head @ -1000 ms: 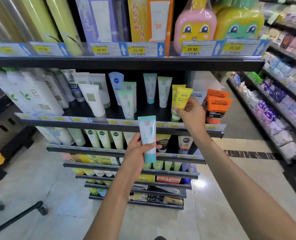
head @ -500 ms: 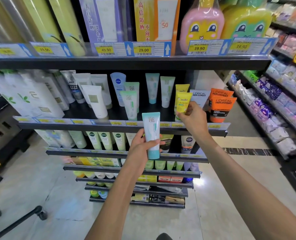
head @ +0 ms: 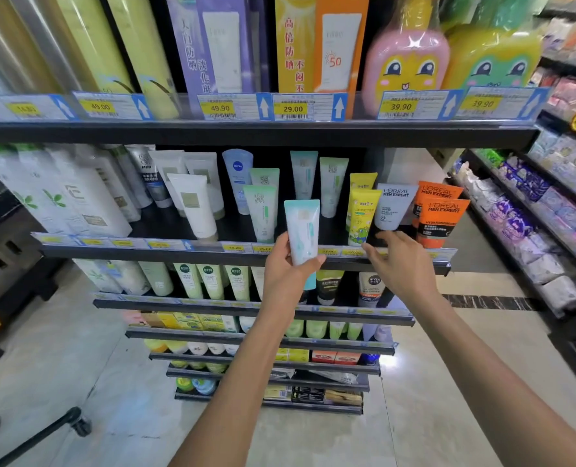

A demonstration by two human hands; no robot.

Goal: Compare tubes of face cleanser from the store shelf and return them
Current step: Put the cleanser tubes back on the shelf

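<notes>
**One tube in hand, two yellow ones standing on the shelf**

Holding one pale blue tube upright in my left hand, I am watching from the head camera as the thumb and fingers are curling round its lower half, with its teal cap poking out below the palm. It is hanging just in front of the shelf edge, level with the price strip.

My right hand is hovering loose and spread, gripping nothing, with its fingertips just below the front yellow tube and the grey tube; I cannot tell whether they are touching either one.

I am counting two yellow tubes on that shelf, one standing behind the other, both cap-down. Right of them one grey tube is standing, then two orange tubes, one in front of the other. Left of the yellow pair I am seeing four pale green and teal tubes in two short rows, and one blue-topped tube behind them. Further left, three white tubes are leaning together.

On the shelf above, two cartoon-faced bottles, one pink and one green, are standing side by side.
</notes>
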